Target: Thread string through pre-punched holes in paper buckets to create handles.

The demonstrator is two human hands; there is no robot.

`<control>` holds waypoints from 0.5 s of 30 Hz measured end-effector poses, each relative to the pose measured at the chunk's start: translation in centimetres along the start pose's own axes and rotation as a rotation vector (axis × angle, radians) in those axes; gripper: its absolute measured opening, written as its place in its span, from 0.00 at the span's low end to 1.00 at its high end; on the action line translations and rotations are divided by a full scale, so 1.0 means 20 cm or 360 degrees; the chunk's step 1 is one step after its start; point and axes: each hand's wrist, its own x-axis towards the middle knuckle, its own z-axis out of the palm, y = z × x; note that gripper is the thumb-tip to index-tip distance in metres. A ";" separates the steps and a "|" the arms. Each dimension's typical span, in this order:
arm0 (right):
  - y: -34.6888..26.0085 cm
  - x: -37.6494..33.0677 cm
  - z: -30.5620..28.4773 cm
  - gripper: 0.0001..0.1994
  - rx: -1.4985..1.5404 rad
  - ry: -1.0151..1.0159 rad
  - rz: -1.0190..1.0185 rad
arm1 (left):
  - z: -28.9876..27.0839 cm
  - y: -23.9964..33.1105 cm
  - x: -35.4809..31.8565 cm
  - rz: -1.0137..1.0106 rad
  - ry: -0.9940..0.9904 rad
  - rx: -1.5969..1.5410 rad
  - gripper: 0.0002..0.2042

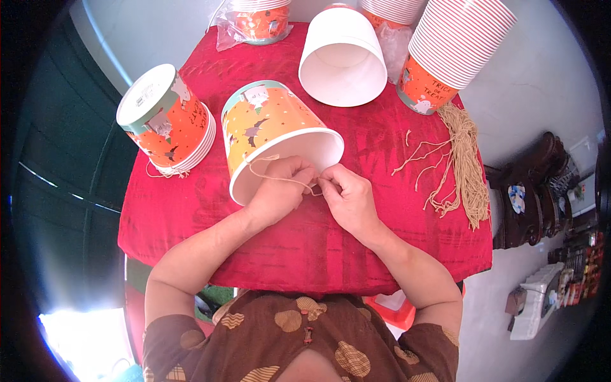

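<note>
An orange paper bucket with bat and ghost pictures lies tipped on the table, its white mouth toward me. A thin tan cord runs from its rim on the left across to my fingers. My left hand is at the mouth, fingers closed in a pinch on the cord. Beside it, my right hand pinches near the cord's other part at the lower right rim. The fingertips almost meet and partly hide what lies between them.
Upside-down stacked buckets stand at the left. A white-mouthed bucket lies at the back. A tall bucket stack leans at the back right, above a bundle of tan cords. Plastic-wrapped buckets are behind. Red cloth covers the table.
</note>
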 end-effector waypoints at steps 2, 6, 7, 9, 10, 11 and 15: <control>0.00 0.00 0.00 0.03 -0.0003 -0.0003 0.0005 | 0.00 0.00 -0.01 0.0059 0.0039 0.0069 0.07; -0.01 0.00 0.00 0.03 -0.0016 -0.0007 -0.0002 | 0.00 -0.09 0.02 0.0646 0.0276 0.0426 0.04; -0.01 0.00 0.00 0.03 -0.0031 -0.0009 -0.0010 | 0.00 -0.10 0.01 0.0645 0.0274 0.0425 0.04; -0.01 0.00 0.00 0.03 -0.0036 -0.0012 -0.0005 | 0.00 -0.09 0.00 0.0930 0.0363 0.0762 0.04; -0.01 0.00 0.00 0.04 -0.0040 -0.0016 -0.0001 | 0.00 -0.07 -0.02 0.0929 0.0361 0.0761 0.04; -0.01 0.00 0.00 0.04 -0.0041 -0.0016 0.0001 | 0.02 -0.04 -0.03 0.0797 0.0325 0.0802 0.05; -0.02 0.00 0.00 0.04 -0.0040 -0.0004 -0.0001 | 0.01 -0.05 -0.03 0.0871 0.0277 0.0877 0.04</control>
